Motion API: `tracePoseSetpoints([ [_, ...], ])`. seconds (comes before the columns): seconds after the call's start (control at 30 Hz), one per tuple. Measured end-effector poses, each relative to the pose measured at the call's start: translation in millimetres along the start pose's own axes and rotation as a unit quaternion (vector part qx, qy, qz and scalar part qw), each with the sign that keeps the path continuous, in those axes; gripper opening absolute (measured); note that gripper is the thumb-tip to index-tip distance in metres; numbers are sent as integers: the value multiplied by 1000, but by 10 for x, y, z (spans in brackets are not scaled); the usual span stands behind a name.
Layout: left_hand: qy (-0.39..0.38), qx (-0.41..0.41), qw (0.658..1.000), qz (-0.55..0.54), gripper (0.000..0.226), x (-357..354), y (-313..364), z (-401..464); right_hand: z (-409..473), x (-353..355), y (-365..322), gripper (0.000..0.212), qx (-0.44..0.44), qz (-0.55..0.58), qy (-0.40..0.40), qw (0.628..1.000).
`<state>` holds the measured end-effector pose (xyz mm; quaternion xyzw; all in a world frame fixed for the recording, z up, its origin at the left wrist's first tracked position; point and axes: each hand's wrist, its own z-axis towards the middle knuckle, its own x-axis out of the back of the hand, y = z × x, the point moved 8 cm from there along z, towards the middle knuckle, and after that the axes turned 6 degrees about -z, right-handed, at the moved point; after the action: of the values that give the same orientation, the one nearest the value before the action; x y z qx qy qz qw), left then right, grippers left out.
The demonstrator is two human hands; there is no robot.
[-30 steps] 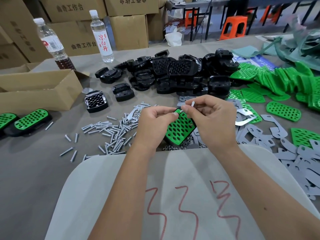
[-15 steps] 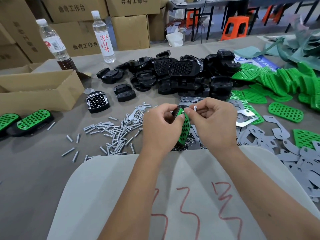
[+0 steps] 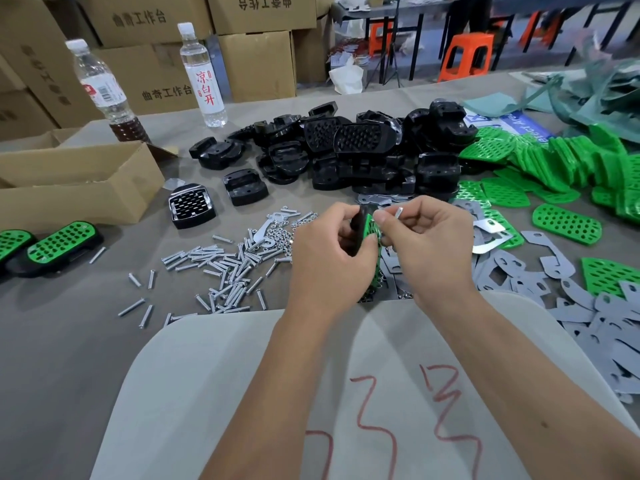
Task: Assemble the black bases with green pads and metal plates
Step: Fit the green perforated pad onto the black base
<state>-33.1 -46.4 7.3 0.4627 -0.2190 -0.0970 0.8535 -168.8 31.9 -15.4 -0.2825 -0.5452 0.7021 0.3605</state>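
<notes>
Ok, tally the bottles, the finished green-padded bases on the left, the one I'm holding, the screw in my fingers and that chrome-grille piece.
Bottles: 2
Finished green-padded bases at left: 2
Green-padded base held in the left hand, at: 1
Screw pinched in the right hand: 1
Chrome-grille piece: 1
Total: 7

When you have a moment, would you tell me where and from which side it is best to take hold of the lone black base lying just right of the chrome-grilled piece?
Probably grip the black base across its two long side walls, coming straight down from above. It lies flat with its hollow side up, apart from the pile, so both walls look free for fingers.
</notes>
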Motion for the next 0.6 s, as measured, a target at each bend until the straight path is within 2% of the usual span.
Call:
tracePoseSetpoints([
  [0.1, -14, -44, 998, 39, 29, -32, 57, -4, -17, -17, 82, 26, -65, 71, -7, 995],
  [0.17, -10, -50, 998, 31, 28, -28, 69, -1, -16, 0, 53, 30, -50, 66, -3, 997],
  [0.27, -10, 28, 999, -38, 32, -29, -81, 24, 6, -11, -91, 11, 15, 3, -20, 1000],
  [0.33, -1, 122, 988, -96, 33, -38, -263, 31, 42, 41, -87, 17, 25, -21, -9, 999],
  [0.4, 47, 220, 961, -161, 32, 0, -464, 7, 84, 131, -64, 22, 27, -29, 14, 999],
  [0.47, 105, 302, 913, -252, 34, 48, -627, -39, 108, 127, -47, 14, 25, -37, -6, 999],
  [0.53, 137, 340, 872, -324, 36, 71, -716, -61, 91, 25, -20, 13, 16, -23, -52, 998],
  [0.6, 151, 340, 865, -336, 37, 99, -735, -59, 56, -88, 6, 21, 9, -18, -91, 996],
])
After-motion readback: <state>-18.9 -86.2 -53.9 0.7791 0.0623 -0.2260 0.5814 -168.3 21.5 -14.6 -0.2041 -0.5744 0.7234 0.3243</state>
